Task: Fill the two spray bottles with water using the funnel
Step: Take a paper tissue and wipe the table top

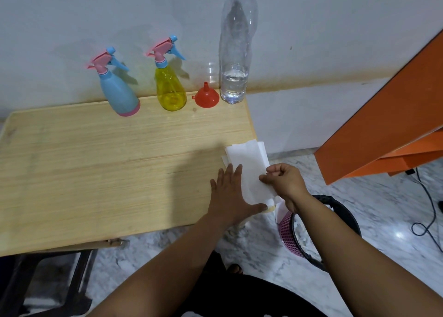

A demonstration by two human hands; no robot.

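Wooden table (pixel 96 153) holds blue sprayer (pixel 119 93), yellow sprayer (pixel 170 90), funnel (pixel 206 97) and water bottle (pixel 236 52) upper centre; left hand (pixel 231 196) flat, right hand (pixel 285 180) pinching tissue (pixel 249 163) at centre right.

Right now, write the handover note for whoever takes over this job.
Left hand flat on the white tissues at the table's right edge; right hand pinches one sheet.
Along the wall: blue spray bottle, yellow spray bottle, both capped; red funnel upside down; water bottle capped, water low.
Fill levels can't be judged; no pouring in progress.
Left: check levels, top up if needed.
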